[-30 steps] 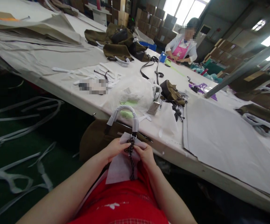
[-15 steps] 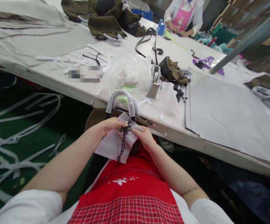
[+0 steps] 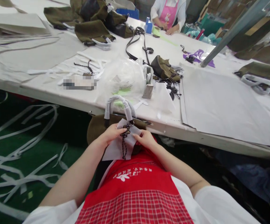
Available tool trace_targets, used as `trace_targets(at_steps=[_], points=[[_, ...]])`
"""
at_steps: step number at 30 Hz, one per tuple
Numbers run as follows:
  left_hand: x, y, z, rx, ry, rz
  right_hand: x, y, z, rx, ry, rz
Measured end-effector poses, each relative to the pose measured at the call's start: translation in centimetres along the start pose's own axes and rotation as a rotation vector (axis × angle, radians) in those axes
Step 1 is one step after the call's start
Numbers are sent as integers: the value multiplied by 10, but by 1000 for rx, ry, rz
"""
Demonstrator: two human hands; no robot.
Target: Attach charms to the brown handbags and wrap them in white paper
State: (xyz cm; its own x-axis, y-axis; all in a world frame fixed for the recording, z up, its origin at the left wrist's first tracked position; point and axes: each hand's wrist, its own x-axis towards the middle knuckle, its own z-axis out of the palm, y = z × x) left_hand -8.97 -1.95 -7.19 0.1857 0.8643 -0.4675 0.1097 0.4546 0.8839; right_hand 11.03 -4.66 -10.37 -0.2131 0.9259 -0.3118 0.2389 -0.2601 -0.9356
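An olive handbag (image 3: 94,128) rests against the table's front edge, its arched handle (image 3: 120,99) wrapped in white. From the foot of the handle hangs a dark braided cord charm (image 3: 124,146), lying over a thin white sheet (image 3: 114,150). My left hand (image 3: 111,134) is closed on the sheet's left side, its thumb pressing the knotted top of the charm. Fingers of my right hand (image 3: 147,138) pinch the sheet's right edge, apart from the charm. My hands and the sheet hide part of the bag's front.
Behind the bag, a clear plastic bag (image 3: 123,77) and a stapler-like metal tool (image 3: 148,84) lie on the white table (image 3: 172,130). Olive bags (image 3: 90,31) are heaped at the far left. A metal pole (image 3: 228,35) rises at right. Across the table, a person (image 3: 169,15) works.
My right thumb has drawn back from the charm toward the sheet's right edge. The sheet and charm hang straighter, less slanted to the left. The whole view has shifted somewhat.
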Motion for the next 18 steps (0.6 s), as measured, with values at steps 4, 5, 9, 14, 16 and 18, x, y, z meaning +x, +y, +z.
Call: trace_targets(at_steps=[4, 5, 9, 14, 16, 18], points=[[0, 1, -2, 35, -30, 39, 6, -11, 7, -1, 23, -120], [-1, 0, 1, 75, 1, 60, 11, -15, 12, -26, 40, -141], [-7, -9, 15, 214, 150, 134, 29, -27, 28, -55, 54, -55], [-14, -19, 24, 294, 200, 221, 34, -27, 37, 32, 79, -6], [-15, -22, 24, 301, 176, 266, 36, -24, 37, 98, 85, -2], [-14, -24, 23, 305, 154, 299, 40, -22, 35, 137, 99, -11]])
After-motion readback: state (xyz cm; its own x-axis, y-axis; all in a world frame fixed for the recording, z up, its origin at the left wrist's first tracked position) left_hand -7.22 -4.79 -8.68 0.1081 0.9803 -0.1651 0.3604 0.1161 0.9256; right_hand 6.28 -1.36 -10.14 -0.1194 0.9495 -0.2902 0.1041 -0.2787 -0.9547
